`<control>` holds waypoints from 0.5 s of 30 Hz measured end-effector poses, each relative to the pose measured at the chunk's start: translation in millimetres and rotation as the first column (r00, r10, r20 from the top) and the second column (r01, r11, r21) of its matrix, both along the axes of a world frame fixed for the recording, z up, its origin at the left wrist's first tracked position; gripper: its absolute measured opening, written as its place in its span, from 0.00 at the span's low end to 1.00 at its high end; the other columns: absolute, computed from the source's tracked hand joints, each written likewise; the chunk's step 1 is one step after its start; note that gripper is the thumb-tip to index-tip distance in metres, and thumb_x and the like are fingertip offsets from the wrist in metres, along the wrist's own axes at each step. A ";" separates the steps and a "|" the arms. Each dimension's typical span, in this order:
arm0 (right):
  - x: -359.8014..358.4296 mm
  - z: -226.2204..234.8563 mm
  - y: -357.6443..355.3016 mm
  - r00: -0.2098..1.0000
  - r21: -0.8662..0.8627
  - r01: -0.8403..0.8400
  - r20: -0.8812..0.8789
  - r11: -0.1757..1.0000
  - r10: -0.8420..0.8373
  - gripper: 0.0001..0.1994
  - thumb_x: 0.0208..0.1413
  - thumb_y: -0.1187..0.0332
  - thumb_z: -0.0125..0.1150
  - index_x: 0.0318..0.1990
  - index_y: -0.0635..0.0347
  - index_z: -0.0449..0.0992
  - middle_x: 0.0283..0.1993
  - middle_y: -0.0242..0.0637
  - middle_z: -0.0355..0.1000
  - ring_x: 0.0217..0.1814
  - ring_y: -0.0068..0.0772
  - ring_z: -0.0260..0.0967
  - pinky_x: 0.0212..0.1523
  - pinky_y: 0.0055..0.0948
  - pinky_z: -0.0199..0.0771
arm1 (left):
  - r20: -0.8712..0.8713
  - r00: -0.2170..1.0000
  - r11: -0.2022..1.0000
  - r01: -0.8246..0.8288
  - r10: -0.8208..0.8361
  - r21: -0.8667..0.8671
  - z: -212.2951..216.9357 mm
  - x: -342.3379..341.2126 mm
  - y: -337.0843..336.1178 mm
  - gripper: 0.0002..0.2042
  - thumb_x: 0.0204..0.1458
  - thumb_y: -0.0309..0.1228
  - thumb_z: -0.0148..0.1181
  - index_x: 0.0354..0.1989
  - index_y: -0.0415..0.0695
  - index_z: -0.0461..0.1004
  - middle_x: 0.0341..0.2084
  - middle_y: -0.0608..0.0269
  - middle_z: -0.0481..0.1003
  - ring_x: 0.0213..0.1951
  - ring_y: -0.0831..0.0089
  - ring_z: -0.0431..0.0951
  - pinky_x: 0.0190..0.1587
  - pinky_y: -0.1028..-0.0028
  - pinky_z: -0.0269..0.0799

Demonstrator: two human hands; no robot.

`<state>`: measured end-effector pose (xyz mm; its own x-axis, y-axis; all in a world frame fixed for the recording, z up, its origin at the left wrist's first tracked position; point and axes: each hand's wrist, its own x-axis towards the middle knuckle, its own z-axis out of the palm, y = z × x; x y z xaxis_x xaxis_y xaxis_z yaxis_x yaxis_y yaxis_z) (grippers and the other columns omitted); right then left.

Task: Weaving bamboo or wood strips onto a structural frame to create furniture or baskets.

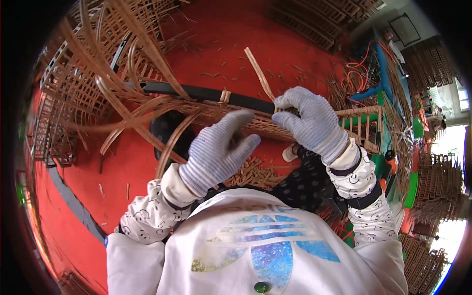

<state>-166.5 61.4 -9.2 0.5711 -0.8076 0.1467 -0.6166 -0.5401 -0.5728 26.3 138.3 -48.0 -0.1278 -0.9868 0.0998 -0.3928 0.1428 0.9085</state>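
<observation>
A long woven wicker panel [255, 125] lies crosswise before me, a dark bar [216, 94] running along its far edge. My right hand [314, 123], in a striped grey-blue knit glove, pinches a flat brown wicker strip [260, 73] at that edge; the strip's free end points up and away to the left. Nothing is held in my left hand [216, 152], gloved alike. Its thumb and fingers are apart, just on the near side of the panel. Left of it, several long loose strips [123, 115] fan out from the weave. A short folded strip [225, 96] straddles the bar.
Woven lattice pieces [64, 93] stand at the left, and more are stacked at the far side [319, 19]. Cut strip ends [255, 174] lie in a heap on the red floor [206, 44]. A blue frame [386, 64] with an orange hose [356, 73] is at the right.
</observation>
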 end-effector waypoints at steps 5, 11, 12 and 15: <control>1.0 2.4 -0.2 1.000 0.006 -0.022 0.007 1.000 0.022 0.08 0.44 0.69 0.62 0.32 0.59 0.72 0.29 0.41 0.69 0.29 0.42 0.70 0.31 0.34 0.69 | -0.573 0.814 0.906 0.165 0.098 0.390 -0.9 -18.1 -9.8 0.28 0.50 0.29 0.56 0.59 0.40 0.52 0.27 0.60 0.73 0.16 0.82 0.67 0.17 0.83 0.62; -1.0 -2.0 0.8 0.997 -0.008 -0.015 0.077 1.000 0.016 0.08 0.42 0.72 0.63 0.32 0.59 0.72 0.29 0.40 0.69 0.29 0.39 0.71 0.29 0.31 0.70 | -0.715 0.698 0.907 0.280 0.034 0.316 -15.1 -28.3 -32.3 0.24 0.53 0.29 0.51 0.58 0.40 0.53 0.20 0.62 0.70 0.11 0.81 0.64 0.11 0.82 0.58; -2.3 -5.5 -0.5 0.996 -0.027 -0.026 0.081 0.999 0.028 0.08 0.42 0.73 0.63 0.32 0.60 0.72 0.29 0.40 0.69 0.29 0.38 0.71 0.29 0.30 0.70 | -0.693 0.720 0.887 0.320 0.002 0.334 -21.5 -27.0 -32.0 0.16 0.55 0.30 0.49 0.50 0.40 0.59 0.18 0.64 0.69 0.11 0.82 0.64 0.12 0.82 0.58; -1.0 -9.1 -0.2 0.991 -0.062 -0.057 0.121 0.996 0.064 0.08 0.42 0.72 0.63 0.32 0.60 0.72 0.29 0.40 0.69 0.29 0.39 0.71 0.29 0.30 0.70 | -0.423 0.900 0.977 0.012 -0.104 -0.213 -51.1 -46.6 -14.8 0.10 0.58 0.34 0.43 0.28 0.43 0.65 0.15 0.69 0.65 0.12 0.84 0.61 0.13 0.84 0.56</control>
<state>-167.5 61.2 -18.2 0.5933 -0.7602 0.2649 -0.5086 -0.6091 -0.6086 -20.3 123.5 -99.2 -0.0839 -0.9322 0.3520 0.0434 0.3495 0.9359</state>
